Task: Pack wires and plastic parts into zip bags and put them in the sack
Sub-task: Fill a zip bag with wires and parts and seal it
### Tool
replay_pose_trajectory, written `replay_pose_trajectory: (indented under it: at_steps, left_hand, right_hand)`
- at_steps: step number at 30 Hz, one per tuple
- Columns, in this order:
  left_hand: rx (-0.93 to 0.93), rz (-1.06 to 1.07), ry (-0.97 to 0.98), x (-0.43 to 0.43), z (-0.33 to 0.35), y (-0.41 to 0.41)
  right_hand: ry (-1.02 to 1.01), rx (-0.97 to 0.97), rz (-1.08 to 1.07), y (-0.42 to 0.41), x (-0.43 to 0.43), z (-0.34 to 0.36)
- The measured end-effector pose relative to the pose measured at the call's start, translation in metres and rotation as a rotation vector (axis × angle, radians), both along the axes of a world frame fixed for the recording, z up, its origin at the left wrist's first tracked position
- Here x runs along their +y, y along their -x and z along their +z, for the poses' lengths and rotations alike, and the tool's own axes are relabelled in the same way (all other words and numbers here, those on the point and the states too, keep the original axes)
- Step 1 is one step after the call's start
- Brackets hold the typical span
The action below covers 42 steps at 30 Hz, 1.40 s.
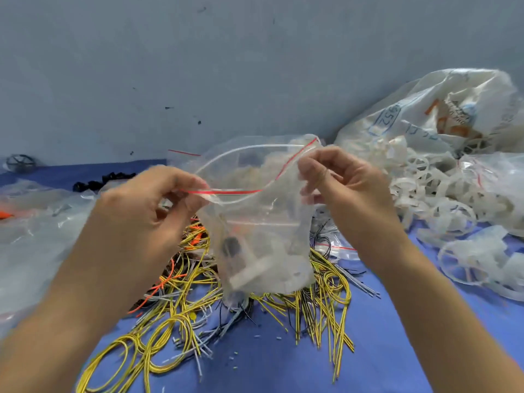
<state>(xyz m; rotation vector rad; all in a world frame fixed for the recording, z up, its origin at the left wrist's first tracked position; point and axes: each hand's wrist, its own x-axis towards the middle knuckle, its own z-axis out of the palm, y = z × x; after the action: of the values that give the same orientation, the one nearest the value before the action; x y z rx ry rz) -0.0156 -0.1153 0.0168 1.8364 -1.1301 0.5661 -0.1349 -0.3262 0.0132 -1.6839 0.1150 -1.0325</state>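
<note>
Zip bag [255, 236]: clear, with a red strip [226, 191] along its mouth; held up in mid-air at the centre of the view, mouth pulled open, bottom hanging just above the wires.
Bag contents: pale plastic pieces [255, 272] and one dark piece [232, 248] lie in the bottom; too blurred to tell further.
Left hand [150, 211]: thumb and fingers pinch the left lip of the zip bag's mouth.
Right hand [340, 188]: fingertips pinch the right lip of the zip bag's mouth, raised higher than the left.
Wires [192, 302]: a loose heap directly below the zip bag, mostly yellow loops and straight lengths, with grey, black and a few orange strands mixed in.
Surface [397, 350]: blue, running under and to every side of the zip bag; small offcuts dot it below the heap.
Plastic parts [442, 205]: white ring-shaped pieces piled on the surface to the right of the zip bag.
Sack [425, 114]: translucent white with blue and orange print, behind and to the right of the zip bag, touching the pile of plastic parts.
Spare bags [34, 222]: clear bags spread flat on the surface to the left of the zip bag.
Black parts [102, 180]: a small dark cluster behind and to the left of the zip bag.
Wall [226, 66]: pale grey-blue with scattered dark specks, rising behind the zip bag from the far edge of the surface.
</note>
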Motion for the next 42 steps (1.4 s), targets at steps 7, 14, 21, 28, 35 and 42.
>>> replay_pose_trajectory:
  at_steps: [7,14,21,28,35,42]
  left_hand:
    - [-0.004,-0.004,-0.019,0.004,0.003,0.009]
    - [0.255,-0.16,0.137,0.0,-0.003,0.005]
    - [0.358,-0.419,0.25,0.018,-0.013,0.012]
    - [0.702,-0.295,0.303,-0.01,-0.041,0.007]
    - [0.631,-0.278,0.446,-0.013,-0.037,0.006]
    - [0.725,-0.341,0.484,-0.01,-0.04,0.006]
  right_hand:
    - [-0.114,-0.033,-0.077,0.006,0.005,-0.008]
    - [-0.158,0.04,-0.021,0.015,0.014,-0.005]
    - [-0.248,0.002,0.103,0.053,0.01,-0.013]
    - [-0.441,0.148,0.046,0.022,0.005,-0.042]
    - [-0.354,0.022,0.009,0.021,0.001,-0.036]
    - [-0.338,-0.031,0.013,0.01,0.007,-0.035]
